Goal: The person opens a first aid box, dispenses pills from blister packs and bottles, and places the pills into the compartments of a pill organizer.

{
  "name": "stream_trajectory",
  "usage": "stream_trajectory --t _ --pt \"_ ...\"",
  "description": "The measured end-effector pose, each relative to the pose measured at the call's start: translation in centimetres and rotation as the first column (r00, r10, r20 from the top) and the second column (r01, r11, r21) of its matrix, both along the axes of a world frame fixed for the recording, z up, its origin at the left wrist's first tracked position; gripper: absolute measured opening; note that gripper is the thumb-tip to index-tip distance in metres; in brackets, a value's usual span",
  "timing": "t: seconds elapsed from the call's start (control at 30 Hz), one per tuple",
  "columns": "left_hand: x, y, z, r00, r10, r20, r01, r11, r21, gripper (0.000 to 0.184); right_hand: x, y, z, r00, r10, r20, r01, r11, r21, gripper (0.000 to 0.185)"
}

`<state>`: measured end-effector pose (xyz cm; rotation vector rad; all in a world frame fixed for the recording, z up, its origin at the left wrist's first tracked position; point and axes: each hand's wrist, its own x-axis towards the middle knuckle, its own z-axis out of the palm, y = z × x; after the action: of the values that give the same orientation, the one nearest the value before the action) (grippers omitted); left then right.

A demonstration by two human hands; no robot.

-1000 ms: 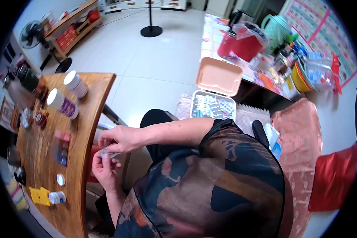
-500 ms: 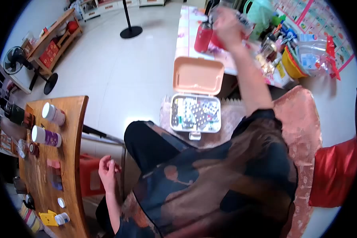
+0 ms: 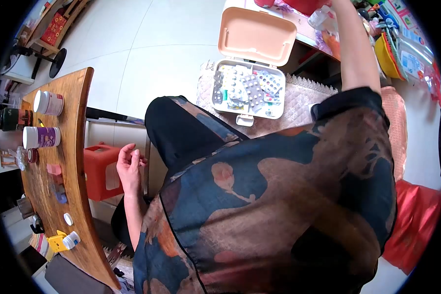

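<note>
My left hand (image 3: 129,164) is raised beside my knee, its fingers loosely curled and nothing held. It is nearest to a red plastic stool (image 3: 100,171). My right forearm (image 3: 356,46) reaches over the far table, and the hand is cut off by the top edge. Near that wrist are a small clear bottle (image 3: 319,17) and a red thing (image 3: 304,5), partly out of view. In front of me a white medicine box (image 3: 230,111) stands with its peach lid (image 3: 257,35) raised. Several blister packs of pills (image 3: 253,92) fill it.
On the left, a wooden table (image 3: 76,161) bears a white-lidded jar (image 3: 48,103), a purple-labelled jar (image 3: 41,137), a small white bottle (image 3: 71,240) and a yellow item (image 3: 57,242). A yellow basket (image 3: 388,56) and plastic packaging are at upper right. A lace-edged cloth (image 3: 299,95) lies around the medicine box.
The view has tilted and shifted, so the box appears higher. My right hand, seen earlier over the far table beside a red bottle, has gone past the top edge. The left hand keeps its pose.
</note>
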<state>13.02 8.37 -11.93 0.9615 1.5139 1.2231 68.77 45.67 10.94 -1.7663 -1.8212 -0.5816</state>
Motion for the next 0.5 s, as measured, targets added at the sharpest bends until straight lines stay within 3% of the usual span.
stream_trajectory --t 0.03,0.07,0.13,0.2,0.27,0.33,0.37,0.43,0.5 --pt "-0.2 0.0 -0.1 1.000 0.011 -0.012 -0.011 1.000 -0.005 0.020 -1.0 -1.9 -0.9 0.991 0.133 0.015 -0.133 0.983 0.127 0.023" --pt "-0.4 0.0 -0.2 1.000 0.018 -0.023 -0.018 1.000 -0.011 0.019 -2.1 -4.1 -1.9 0.992 0.127 0.014 -0.128 0.984 0.123 0.023" --pt "-0.3 0.0 -0.3 1.000 0.024 -0.013 -0.025 0.999 -0.033 0.018 -3.9 -8.8 -4.6 0.920 0.285 -0.268 -0.277 0.959 0.067 0.028" --pt "-0.3 0.0 -0.7 1.000 0.031 0.002 -0.031 0.998 -0.046 0.017 -4.6 -12.8 -8.5 0.921 0.329 -0.207 -0.329 0.944 0.036 0.025" --pt "-0.4 0.0 -1.4 1.000 -0.024 0.007 0.025 0.995 -0.099 0.016 -6.2 -17.5 -10.5 0.885 0.167 -0.435 -0.281 0.936 -0.211 0.027" --pt "0.3 -0.1 -1.4 0.999 -0.049 -0.010 0.048 0.995 -0.088 0.015 -5.4 -19.3 -14.8 0.857 0.196 -0.477 -0.324 0.925 -0.201 0.022" --pt "0.4 -0.4 -1.7 0.996 -0.092 -0.011 0.091 0.992 -0.091 0.014 -5.8 -20.7 -16.0 0.838 0.105 -0.535 -0.301 0.907 -0.294 0.022" --pt "0.9 -0.7 -1.9 0.989 -0.149 -0.008 0.147 0.984 -0.100 0.013 -6.3 -22.5 -16.9 0.825 -0.038 -0.564 -0.231 0.888 -0.397 0.022" --pt "1.0 -0.9 -2.2 0.987 -0.161 0.007 0.161 0.981 -0.106 0.012 -6.6 -22.8 -16.7 0.832 -0.028 -0.555 -0.238 0.884 -0.403 0.020"
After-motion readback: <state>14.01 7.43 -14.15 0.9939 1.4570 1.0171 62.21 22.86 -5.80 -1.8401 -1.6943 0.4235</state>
